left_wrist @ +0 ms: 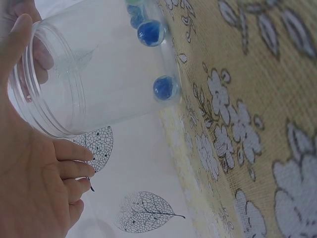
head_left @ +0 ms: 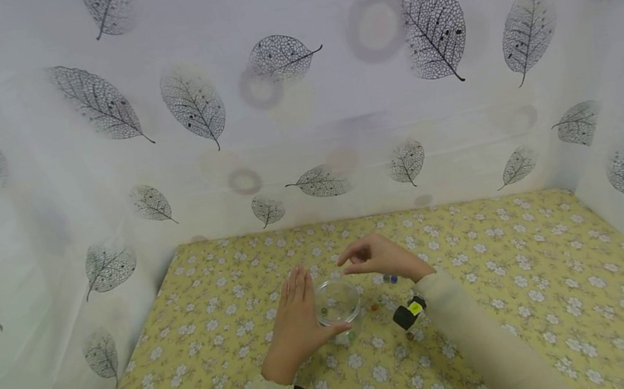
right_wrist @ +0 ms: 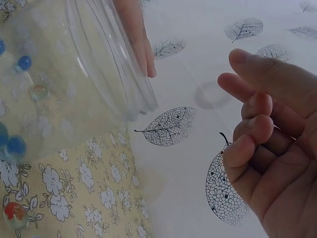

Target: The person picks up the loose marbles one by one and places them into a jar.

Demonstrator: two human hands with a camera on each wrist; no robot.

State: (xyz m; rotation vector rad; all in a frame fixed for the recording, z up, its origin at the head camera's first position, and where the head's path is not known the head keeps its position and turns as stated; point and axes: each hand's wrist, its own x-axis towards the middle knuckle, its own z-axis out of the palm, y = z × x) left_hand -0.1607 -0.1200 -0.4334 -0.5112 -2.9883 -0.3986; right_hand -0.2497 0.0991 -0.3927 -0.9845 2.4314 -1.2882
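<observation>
A clear plastic jar [head_left: 359, 305] stands upright on the flowered cloth, its mouth uncovered. Several blue marbles [left_wrist: 164, 88] lie at its bottom, and a paler marble [right_wrist: 38, 92] shows among them. My left hand [head_left: 300, 317] rests against the jar's left side, thumb at the near side by the rim, fingers straight. Above and right of the jar is my right hand [head_left: 378, 257], apart from it. Its thumb and index finger are parted, the other fingers [right_wrist: 247, 148] loosely bent, and I see nothing held. An orange-and-clear marble [right_wrist: 16, 214] lies on the cloth outside the jar.
Blue marbles [head_left: 394, 279] and a brownish marble [head_left: 410, 336] lie on the yellow cloth [head_left: 519, 325] right of the jar. A black wrist device [head_left: 407, 315] sits on the right wrist. Leaf-printed white curtains [head_left: 335, 103] enclose the back and sides.
</observation>
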